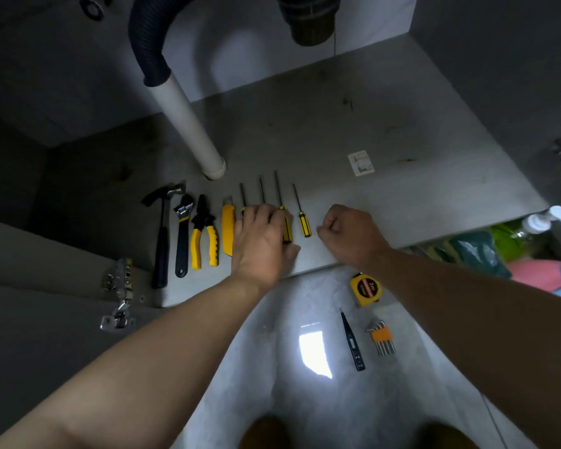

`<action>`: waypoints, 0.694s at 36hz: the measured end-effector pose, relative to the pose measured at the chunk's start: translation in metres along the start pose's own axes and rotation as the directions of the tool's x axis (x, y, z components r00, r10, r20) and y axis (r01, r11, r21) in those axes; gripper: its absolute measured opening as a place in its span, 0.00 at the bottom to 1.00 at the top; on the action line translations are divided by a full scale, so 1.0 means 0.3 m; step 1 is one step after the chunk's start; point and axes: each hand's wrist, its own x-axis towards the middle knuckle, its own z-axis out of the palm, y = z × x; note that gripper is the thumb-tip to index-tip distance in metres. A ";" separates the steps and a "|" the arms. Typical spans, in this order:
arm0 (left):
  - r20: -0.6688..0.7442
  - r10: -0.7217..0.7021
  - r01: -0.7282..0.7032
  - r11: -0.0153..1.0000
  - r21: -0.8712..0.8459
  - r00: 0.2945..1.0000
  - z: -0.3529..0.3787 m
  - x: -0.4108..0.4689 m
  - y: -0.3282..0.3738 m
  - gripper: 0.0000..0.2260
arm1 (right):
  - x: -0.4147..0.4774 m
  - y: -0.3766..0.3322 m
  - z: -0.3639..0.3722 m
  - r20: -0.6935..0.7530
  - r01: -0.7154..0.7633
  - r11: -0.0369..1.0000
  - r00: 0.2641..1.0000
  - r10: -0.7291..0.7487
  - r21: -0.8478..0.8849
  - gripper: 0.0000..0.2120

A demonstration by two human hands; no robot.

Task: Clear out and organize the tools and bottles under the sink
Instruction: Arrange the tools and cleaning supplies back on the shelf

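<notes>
Tools (203, 234) sit in front of the white pipe (188, 121) by the cabinet floor (386, 131) edge, open room right of it; left hand (263, 241) flat on the screwdrivers (304, 223), right hand (350, 231) fisted, can't tell what's inside.

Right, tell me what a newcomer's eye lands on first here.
A neat row of yellow-and-black tools on the cabinet floor, hammer at the left, screwdrivers at the right, the left hand lying over screwdriver handles and the right hand curled beside them. Behind the row a white drain pipe meets the cabinet floor. A yellow tape measure lies on the room floor in front.
</notes>
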 end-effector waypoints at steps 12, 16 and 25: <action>0.521 0.526 -0.458 0.848 -0.266 0.672 0.125 -0.299 0.145 0.21 | -0.192 0.181 -0.163 0.637 -0.201 0.923 0.675 0.373 -0.328 0.10; 0.754 0.376 -0.290 0.923 -0.254 0.539 0.217 -0.331 0.169 0.29 | -0.213 0.263 -0.137 0.647 -0.122 0.879 0.631 0.427 -0.461 0.15; 0.728 0.325 -0.127 0.941 -0.314 0.603 0.359 -0.347 0.216 0.31 | -0.308 0.404 -0.008 0.535 0.061 0.845 0.798 0.279 -0.532 0.28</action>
